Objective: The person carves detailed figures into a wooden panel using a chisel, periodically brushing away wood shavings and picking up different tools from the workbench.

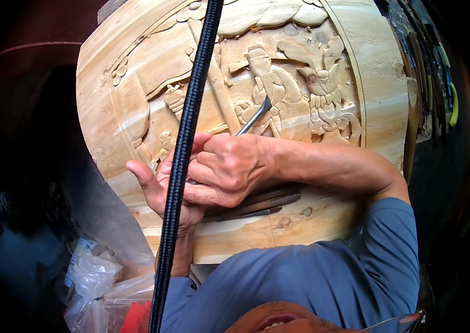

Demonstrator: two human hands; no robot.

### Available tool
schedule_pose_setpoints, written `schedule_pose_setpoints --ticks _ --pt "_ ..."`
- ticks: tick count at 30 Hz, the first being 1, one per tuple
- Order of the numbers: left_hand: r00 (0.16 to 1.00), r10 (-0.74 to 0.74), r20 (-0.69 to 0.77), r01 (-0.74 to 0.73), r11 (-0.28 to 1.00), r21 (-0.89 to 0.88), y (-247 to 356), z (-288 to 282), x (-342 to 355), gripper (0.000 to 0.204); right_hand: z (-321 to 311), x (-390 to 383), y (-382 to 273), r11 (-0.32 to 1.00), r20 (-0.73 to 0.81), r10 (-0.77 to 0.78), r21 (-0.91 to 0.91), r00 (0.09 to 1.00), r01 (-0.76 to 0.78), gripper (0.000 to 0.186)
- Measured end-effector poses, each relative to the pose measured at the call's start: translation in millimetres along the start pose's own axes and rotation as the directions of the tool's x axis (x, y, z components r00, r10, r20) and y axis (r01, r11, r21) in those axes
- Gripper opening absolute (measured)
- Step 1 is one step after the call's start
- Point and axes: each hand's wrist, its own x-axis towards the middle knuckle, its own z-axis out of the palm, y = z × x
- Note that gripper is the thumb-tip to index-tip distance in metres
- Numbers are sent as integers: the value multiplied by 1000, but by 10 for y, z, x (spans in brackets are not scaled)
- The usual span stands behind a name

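Observation:
My right hand (229, 166) is closed in a fist round a gouge (255, 119); its grey steel shank comes out above the knuckles. The flared tip meets the carved relief on a pale wooden panel (379, 61), at the lower part of a robed figure (271, 80). Pressed against the right fist from the left is my left hand (154, 183), palm turned up and thumb stretched away. Its other fingers are partly hidden behind the fist and a cord. The gouge's handle is mostly covered by my hands.
A black braided cord (190, 111) hangs across the view before the left hand. Several dark tool handles (262, 206) lie on the panel under my right forearm. More tools (432, 72) line the right side. A clear plastic bag (96, 277) sits at lower left.

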Motion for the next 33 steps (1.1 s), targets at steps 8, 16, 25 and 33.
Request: schedule_pose_setpoints --ticks 8,16,25,33 --pt "999 43 -30 -44 998 -46 14 140 24 148 -47 -20 40 1000 -5 -3 1 1000 3 31" --pt "996 -23 85 21 999 26 41 134 87 140 -13 -27 15 999 -40 -6 -36 999 5 34" --pt "991 -56 120 64 996 -69 104 241 33 136 -14 -11 35 998 -121 -11 -57 993 4 34" --pt "994 -95 55 96 995 -23 75 274 44 135 7 -19 31 997 -166 3 -82 986 -17 32"
